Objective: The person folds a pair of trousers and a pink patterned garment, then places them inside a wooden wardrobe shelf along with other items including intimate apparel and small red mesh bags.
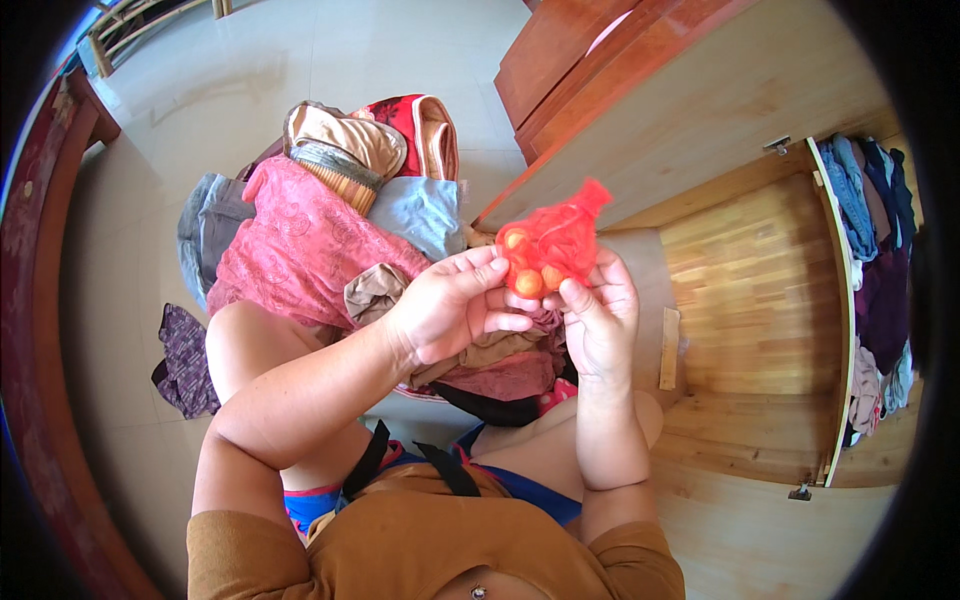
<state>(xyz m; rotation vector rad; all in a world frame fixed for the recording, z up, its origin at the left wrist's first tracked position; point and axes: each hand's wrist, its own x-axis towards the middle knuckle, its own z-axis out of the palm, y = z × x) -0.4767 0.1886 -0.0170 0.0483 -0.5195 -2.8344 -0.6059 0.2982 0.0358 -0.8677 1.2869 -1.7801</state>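
Both hands hold up a red mesh bag [559, 232] with several round orange balls inside, its gathered end pointing up and to the right. My left hand [469, 296] grips the bag's left side between thumb and fingers. At its lower right, my right hand [600, 315] pinches it with the thumb in front. Beneath and beyond the hands lies a heap of cloth: a pink patterned fabric [300, 232], a light blue cloth [420, 214], a beige garment [375, 292] and a grey garment [214, 225].
To the right stands an open wooden cabinet [750, 285] with clothes [874, 300] on a shelf. Its door [675, 127] extends upward past the hands. A dark patterned cloth [187, 364] lies on the tiled floor at left, near a reddish wooden frame [45, 300].
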